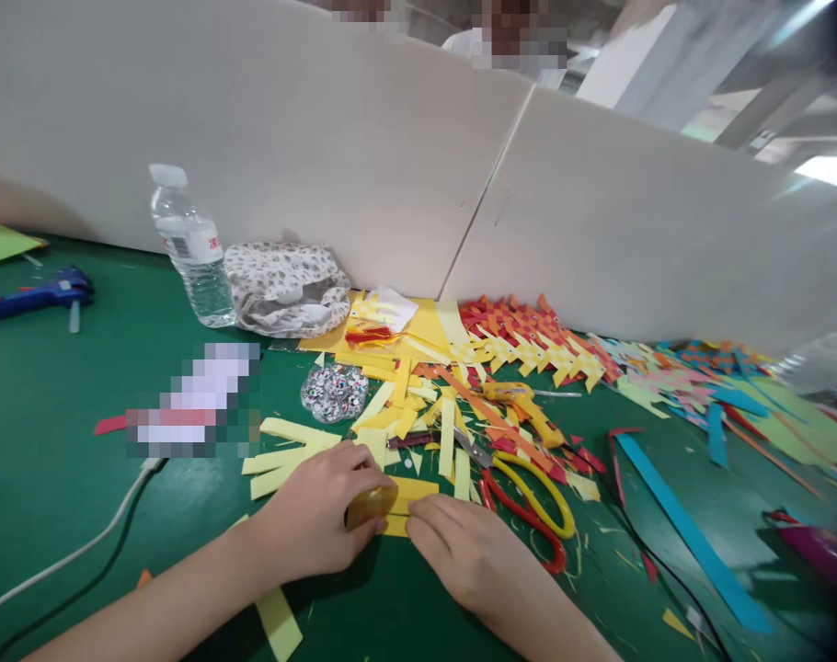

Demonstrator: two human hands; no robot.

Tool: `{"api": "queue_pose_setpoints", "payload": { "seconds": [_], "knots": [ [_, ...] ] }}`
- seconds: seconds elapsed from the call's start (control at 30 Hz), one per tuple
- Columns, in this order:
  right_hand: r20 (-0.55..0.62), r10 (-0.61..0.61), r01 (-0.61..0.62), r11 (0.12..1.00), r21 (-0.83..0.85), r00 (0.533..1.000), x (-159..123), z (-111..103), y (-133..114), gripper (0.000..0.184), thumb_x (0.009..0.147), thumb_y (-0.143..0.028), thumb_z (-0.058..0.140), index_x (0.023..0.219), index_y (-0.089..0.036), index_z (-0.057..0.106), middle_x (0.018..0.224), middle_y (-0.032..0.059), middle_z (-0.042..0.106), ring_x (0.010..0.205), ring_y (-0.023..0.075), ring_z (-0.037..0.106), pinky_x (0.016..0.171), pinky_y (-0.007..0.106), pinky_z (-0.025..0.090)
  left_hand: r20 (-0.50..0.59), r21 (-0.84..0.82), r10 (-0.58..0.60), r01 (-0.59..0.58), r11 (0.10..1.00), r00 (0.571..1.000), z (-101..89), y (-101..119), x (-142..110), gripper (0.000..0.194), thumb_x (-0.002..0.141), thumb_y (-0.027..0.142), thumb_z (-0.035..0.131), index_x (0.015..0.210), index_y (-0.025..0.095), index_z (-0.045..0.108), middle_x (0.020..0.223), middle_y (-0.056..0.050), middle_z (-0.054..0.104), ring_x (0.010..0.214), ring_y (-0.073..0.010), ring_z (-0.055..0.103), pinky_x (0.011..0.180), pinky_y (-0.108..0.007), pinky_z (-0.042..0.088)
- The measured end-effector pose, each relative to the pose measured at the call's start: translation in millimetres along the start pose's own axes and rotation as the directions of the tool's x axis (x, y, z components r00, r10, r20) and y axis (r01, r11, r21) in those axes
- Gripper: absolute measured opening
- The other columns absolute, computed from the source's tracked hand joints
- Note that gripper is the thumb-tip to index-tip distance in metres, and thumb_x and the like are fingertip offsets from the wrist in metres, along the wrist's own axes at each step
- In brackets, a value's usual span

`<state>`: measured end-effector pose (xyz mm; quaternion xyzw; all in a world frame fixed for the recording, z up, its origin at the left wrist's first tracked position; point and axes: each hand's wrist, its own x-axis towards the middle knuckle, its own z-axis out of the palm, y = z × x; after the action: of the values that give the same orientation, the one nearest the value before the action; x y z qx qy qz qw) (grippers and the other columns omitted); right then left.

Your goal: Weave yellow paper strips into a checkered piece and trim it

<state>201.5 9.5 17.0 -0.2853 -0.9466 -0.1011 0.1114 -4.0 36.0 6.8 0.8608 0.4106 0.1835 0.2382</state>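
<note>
Between my two hands lie slit yellow paper strips (418,492), low over the green table. My left hand (326,506) is closed round their left end, thumb below and fingers above, and the paper curls up inside the grip. With fingers bunched together, my right hand (466,547) pinches the right end; the fingertips hide the exact hold. Scissors (535,501) with yellow and red handles rest just beyond my right hand. Pale yellow strips (291,455) fan out past my left wrist, and a clear flower-shaped case of googly eyes (334,393) sits behind them.
A yellow glue gun (525,405) lies among paper scraps, its black cable running right. Woven paper fish (529,336) line the white partition (363,156). A water bottle (194,248), patterned cloth pouch (287,285), blurred phone with cable and blue glue gun (42,292) are left.
</note>
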Motion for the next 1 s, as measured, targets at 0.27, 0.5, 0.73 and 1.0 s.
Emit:
{"api": "queue_pose_setpoints", "payload": {
  "seconds": [0.27,0.5,0.73,1.0],
  "knots": [
    [0.090,0.123,-0.135,0.981,0.141,0.988,-2,3,16,0.020,0.087,-0.008,0.038,0.092,-0.013,0.057,0.084,0.0082,0.064,0.078,0.0166,0.060,0.067,0.027,0.050,0.003,0.002,-0.007,0.007,1.000,1.000,-1.4,2,2,0.021,0.075,0.026,0.058,0.095,0.024,0.060,0.089,-0.003,0.057,0.083,-0.0209,0.052,0.070,-0.033,0.043],
    [-0.003,0.023,-0.023,1.000,-0.019,1.000,-7,5,35,0.026,0.087,-0.007,0.039,0.102,-0.011,0.059,0.099,0.0118,0.065,0.092,0.0215,0.060,0.077,0.035,0.050,-0.004,-0.001,-0.006,0.006,1.000,1.000,-1.3,1,1,0.024,0.075,0.026,0.057,0.099,0.024,0.060,0.090,-0.004,0.057,0.085,-0.0218,0.052,0.071,-0.034,0.044],
    [0.014,0.246,-0.245,0.958,0.151,0.969,-11,7,29,0.018,0.090,-0.017,0.041,0.090,-0.014,0.058,0.081,0.0070,0.062,0.074,0.0165,0.057,0.067,0.028,0.047,0.013,0.001,-0.014,0.014,1.000,1.000,-3.1,2,2,0.024,0.076,0.027,0.057,0.099,0.024,0.060,0.091,-0.005,0.058,0.085,-0.0223,0.052,0.071,-0.034,0.044],
    [0.099,0.256,-0.273,0.933,0.237,0.962,1,6,31,0.014,0.089,-0.026,0.047,0.088,-0.017,0.057,0.081,0.0041,0.060,0.079,0.0165,0.053,0.070,0.028,0.042,0.010,0.023,0.024,-0.025,0.999,1.000,-3.4,3,2,0.021,0.075,0.021,0.056,0.096,0.024,0.060,0.089,-0.004,0.058,0.083,-0.0215,0.052,0.070,-0.032,0.043]
  ]
}}
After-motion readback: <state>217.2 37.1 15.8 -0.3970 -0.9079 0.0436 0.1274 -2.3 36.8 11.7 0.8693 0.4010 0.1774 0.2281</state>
